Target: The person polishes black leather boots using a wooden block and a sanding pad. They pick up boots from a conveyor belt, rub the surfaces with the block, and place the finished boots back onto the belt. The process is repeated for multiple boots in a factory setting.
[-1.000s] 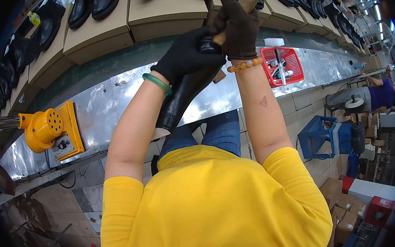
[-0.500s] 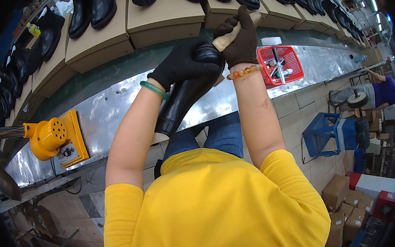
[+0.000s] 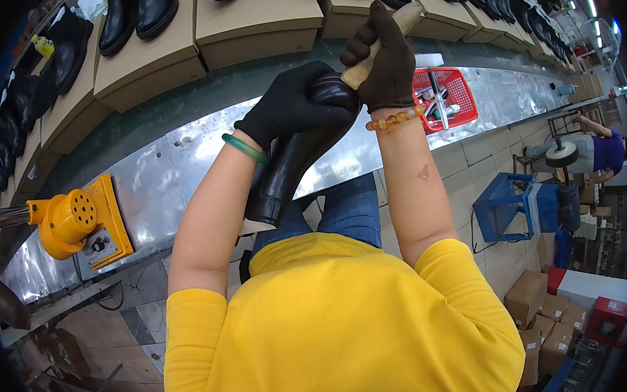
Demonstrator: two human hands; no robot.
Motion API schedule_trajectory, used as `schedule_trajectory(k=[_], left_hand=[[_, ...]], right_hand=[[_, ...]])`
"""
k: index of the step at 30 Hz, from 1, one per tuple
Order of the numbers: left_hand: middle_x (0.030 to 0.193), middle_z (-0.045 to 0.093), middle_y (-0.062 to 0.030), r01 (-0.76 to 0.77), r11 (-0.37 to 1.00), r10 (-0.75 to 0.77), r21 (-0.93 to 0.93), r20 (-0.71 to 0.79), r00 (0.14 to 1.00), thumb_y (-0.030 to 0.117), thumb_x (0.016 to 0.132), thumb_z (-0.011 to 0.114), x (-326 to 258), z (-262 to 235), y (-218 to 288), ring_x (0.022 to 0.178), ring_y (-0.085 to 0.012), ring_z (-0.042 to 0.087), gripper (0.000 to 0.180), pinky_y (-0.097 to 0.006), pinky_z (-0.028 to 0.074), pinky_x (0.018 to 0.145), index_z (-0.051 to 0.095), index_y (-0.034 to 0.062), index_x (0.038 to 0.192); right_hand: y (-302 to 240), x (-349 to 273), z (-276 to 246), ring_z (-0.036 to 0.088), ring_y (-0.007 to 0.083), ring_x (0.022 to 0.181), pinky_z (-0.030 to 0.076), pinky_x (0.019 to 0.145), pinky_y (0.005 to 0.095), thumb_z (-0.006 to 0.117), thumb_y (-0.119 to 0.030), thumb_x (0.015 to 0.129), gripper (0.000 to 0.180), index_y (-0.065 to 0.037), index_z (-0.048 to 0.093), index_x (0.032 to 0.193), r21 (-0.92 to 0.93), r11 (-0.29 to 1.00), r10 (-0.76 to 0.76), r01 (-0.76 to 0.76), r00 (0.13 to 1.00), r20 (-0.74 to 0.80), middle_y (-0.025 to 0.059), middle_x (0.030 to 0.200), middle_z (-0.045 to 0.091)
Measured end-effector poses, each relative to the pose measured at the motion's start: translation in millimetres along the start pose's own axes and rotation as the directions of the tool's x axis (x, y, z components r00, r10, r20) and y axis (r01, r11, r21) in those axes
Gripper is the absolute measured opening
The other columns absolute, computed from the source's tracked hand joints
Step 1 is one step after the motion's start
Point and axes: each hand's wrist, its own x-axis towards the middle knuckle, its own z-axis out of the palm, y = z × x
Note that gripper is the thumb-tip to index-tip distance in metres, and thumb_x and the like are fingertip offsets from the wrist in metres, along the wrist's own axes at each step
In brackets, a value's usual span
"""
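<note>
My left hand [image 3: 293, 103], in a black glove, is closed round the foot part of a shiny black boot [image 3: 293, 164]. The boot hangs tilted over the bench edge, with the pale open end of its shaft toward my body. My right hand [image 3: 385, 61] wears a dark brown glove and is closed in a fist round a long tan piece [image 3: 363, 73], which sticks out at both ends. Its lower end touches or nearly touches the boot near the toe. Whether the piece is cloth or something firmer, I cannot tell.
A metal-topped bench [image 3: 156, 164] crosses in front of me. On it stand a yellow machine [image 3: 72, 222] at left and a red basket [image 3: 460, 99] of small items at right. Cardboard boxes [image 3: 256, 31] bearing black boots line the far side. A person [image 3: 608, 147] is at far right.
My right fist has shifted slightly right with the tan piece. The boot's shaft end has dropped a little toward me, and the whole view has moved slightly. Both grips stay the same.
</note>
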Motion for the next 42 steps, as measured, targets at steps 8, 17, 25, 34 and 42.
schedule_trajectory(k=[8, 17, 25, 34, 42], left_hand=[[0.095, 0.062, -0.0101, -0.057, 0.998, 0.055, -0.038, -0.049, 0.997, 0.031, 0.058, 0.081, -2.5, -0.9, -5.9, 0.088, -0.0179, 0.06, 0.061, -0.032, 0.048, 0.082, 0.058, 0.0014, 0.106], [0.097, 0.063, -0.009, -0.097, 0.988, 0.087, -0.121, -0.085, 0.993, 0.026, 0.058, 0.081, -17.0, -3.0, -2.9, 0.089, -0.0174, 0.06, 0.059, -0.032, 0.047, 0.082, 0.059, 0.0025, 0.107], [0.101, 0.063, -0.0093, 0.004, 0.986, -0.022, -0.168, -0.109, 0.994, 0.024, 0.059, 0.082, -25.2, -7.2, 1.4, 0.093, -0.0169, 0.06, 0.062, -0.032, 0.047, 0.083, 0.057, 0.0013, 0.111], [0.103, 0.062, -0.0093, -0.03, 0.992, -0.023, -0.126, -0.398, 0.917, 0.01, 0.067, 0.077, -53.0, -39.2, 1.2, 0.094, -0.0163, 0.059, 0.049, -0.031, 0.048, 0.084, 0.055, 0.0005, 0.11], [0.098, 0.064, -0.0112, 0.063, 0.996, 0.005, 0.056, -0.789, 0.615, 0.026, 0.07, 0.078, -69.7, -50.4, -8.8, 0.089, -0.019, 0.062, 0.047, -0.032, 0.049, 0.08, 0.057, 0.0019, 0.104]], right_hand=[[1.3, -2.8, 16.0, 0.044, 0.0112, 0.044, 0.036, 0.041, 0.0275, 0.068, -0.02, 0.081, 0.021, -0.009, 0.051, 0.075, -0.23, 0.968, -0.081, 0.104, 0.991, 0.109, 0.0011, 0.058, 0.045], [0.0, -23.3, 27.0, 0.045, 0.0115, 0.04, 0.038, 0.038, 0.0263, 0.069, -0.017, 0.079, 0.02, -0.006, 0.053, 0.077, -0.229, 0.96, -0.115, 0.163, 0.971, 0.212, 0.0025, 0.053, 0.046], [5.8, -20.5, 35.9, 0.046, 0.0128, 0.035, 0.038, 0.033, 0.0264, 0.069, -0.016, 0.078, 0.022, -0.004, 0.051, 0.079, -0.188, 0.956, -0.177, 0.224, 0.955, 0.238, 0.0035, 0.051, 0.049], [9.9, 4.0, 20.0, 0.037, 0.009, 0.052, 0.032, 0.049, 0.0255, 0.06, -0.033, 0.088, 0.024, -0.013, 0.048, 0.082, 0.236, 0.97, 0.032, -0.051, 0.996, 0.084, -0.0036, 0.064, 0.038], [60.2, 8.8, -111.0, 0.047, 0.0117, 0.048, 0.041, 0.042, 0.0268, 0.066, -0.027, 0.082, 0.024, -0.01, 0.051, 0.089, -0.456, 0.87, 0.102, -0.189, 0.973, -0.208, 0.0015, 0.064, 0.048]])
